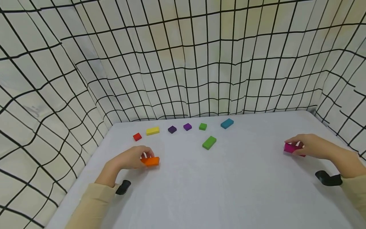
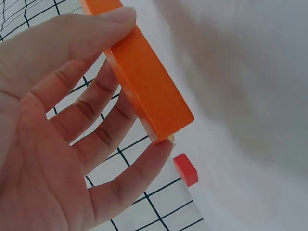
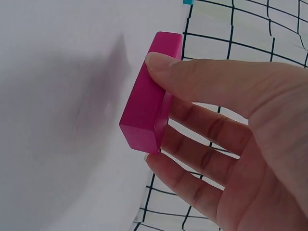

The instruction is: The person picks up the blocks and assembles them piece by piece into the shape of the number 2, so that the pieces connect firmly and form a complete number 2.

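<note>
Long beige sleeves on both arms. Left sleeve (image 1: pixel 91 205): plain, ends in a straight-edged cuff short of the wrist. Right sleeve (image 1: pixel 355 192): same beige, partly cut off by the head view's edge. Black piece at the left cuff (image 1: pixel 123 187): small, stubby, rounded corners. Black piece at the right cuff (image 1: pixel 328 179): looks longer, bent, rounded free end. Any markings on either too small to read. Left hand (image 1: pixel 135 157) bare, short smooth thumbnail, creased finger joints, lined palm. Right hand (image 1: pixel 314 146) also bare, thumbnail short, creases across fingers.
</note>
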The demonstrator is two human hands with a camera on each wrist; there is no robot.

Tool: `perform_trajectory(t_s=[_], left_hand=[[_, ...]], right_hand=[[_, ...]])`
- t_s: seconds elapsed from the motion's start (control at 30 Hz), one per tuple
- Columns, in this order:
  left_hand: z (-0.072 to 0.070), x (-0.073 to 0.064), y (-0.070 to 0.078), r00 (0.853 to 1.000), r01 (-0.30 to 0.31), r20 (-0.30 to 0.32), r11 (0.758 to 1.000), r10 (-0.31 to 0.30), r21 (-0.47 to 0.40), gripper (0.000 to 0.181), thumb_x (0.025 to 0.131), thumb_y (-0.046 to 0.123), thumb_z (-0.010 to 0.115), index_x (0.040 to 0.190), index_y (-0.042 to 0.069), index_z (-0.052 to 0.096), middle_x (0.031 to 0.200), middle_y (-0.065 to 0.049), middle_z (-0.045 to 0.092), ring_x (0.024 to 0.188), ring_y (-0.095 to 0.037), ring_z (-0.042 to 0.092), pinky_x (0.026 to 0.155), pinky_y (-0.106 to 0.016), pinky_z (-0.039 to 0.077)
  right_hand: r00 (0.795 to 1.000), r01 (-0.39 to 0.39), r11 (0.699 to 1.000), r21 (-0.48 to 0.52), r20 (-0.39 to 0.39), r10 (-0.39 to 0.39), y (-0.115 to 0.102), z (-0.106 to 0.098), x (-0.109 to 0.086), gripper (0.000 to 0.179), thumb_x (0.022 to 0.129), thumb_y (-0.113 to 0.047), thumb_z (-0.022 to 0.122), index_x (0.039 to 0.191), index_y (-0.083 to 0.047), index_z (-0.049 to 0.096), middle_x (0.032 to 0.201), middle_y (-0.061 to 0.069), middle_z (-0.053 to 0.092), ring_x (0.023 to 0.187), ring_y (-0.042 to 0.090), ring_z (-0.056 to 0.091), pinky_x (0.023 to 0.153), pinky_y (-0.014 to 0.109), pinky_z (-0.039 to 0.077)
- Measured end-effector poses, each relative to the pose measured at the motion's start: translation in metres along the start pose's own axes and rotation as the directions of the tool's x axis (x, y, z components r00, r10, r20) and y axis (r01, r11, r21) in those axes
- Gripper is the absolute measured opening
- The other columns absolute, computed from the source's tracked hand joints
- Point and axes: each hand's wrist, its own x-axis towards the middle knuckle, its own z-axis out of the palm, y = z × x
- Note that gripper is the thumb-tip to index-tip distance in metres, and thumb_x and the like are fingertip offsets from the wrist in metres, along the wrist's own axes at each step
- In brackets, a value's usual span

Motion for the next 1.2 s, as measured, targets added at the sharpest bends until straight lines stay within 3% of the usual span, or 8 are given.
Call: perform_trajectory(t_s=[0.43,0.83,1.2], left_hand=[[0.006,0.015,0.009,1.000,-0.007,0.006,1.000,0.007,0.026,0.028,0.086,-0.002,0.077,0.108,0.014,0.070,0.101,0.001,0.062,0.096,-0.022,0.057,0.084,-0.038,0.055],[0.012,0.021,0.014,0.999,-0.041,0.003,0.999,0.041,0.005,0.030,0.087,-0.001,0.077,0.113,0.014,0.070,0.102,0.002,0.063,0.098,-0.021,0.057,0.087,-0.038,0.055],[0.016,0.023,0.021,0.998,-0.058,-0.001,0.998,0.058,-0.003,0.031,0.088,0.000,0.077,0.115,0.013,0.070,0.103,0.002,0.063,0.098,-0.021,0.057,0.091,-0.041,0.054]], right_hand=[[0.999,0.045,0.999,0.011,0.002,-0.045,-0.022,0.006,0.012,0.043,0.086,-0.007,0.081,0.126,0.003,0.068,0.112,0.020,0.066,0.098,0.036,0.061,0.080,0.052,0.058],[0.989,0.146,0.989,-0.025,-0.003,-0.146,-0.042,0.010,0.020,0.042,0.084,-0.007,0.082,0.124,0.001,0.071,0.109,0.011,0.068,0.096,0.028,0.062,0.081,0.048,0.058],[0.977,0.214,0.976,-0.030,0.013,-0.213,-0.060,0.017,0.026,0.042,0.084,-0.008,0.084,0.124,-0.001,0.072,0.111,0.011,0.069,0.099,0.030,0.063,0.082,0.048,0.058]])
